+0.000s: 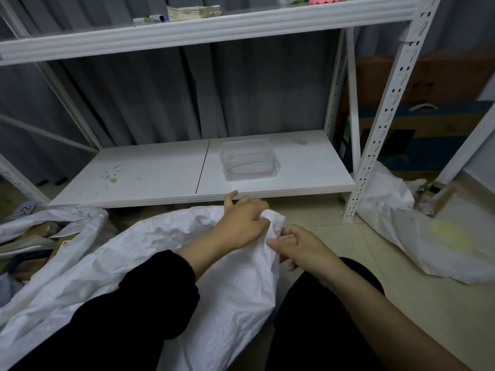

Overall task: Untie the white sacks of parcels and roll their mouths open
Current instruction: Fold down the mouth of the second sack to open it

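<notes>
Head view, sack in hand: a white woven sack [166,263] lies across the person's lap on the floor, its gathered mouth [273,223] pointing at the low shelf [150,180].
Left hand [241,223]: closed over the bunched neck, judged to be steadying it.
Right hand [300,250]: fingers pinched at the same neck, just beside the left; judged to be working a tie, though no cord is visible.
Material: crinkled, stiff plastic weave that holds sharp creases.
Other sacks: one at left [53,220] already lies open with cardboard parcels [37,231] showing; one at right [428,236] slumps beside the shelf post [375,145].
Shelf: a clear, soft-cornered plastic tub [247,159] stands on it.
</notes>
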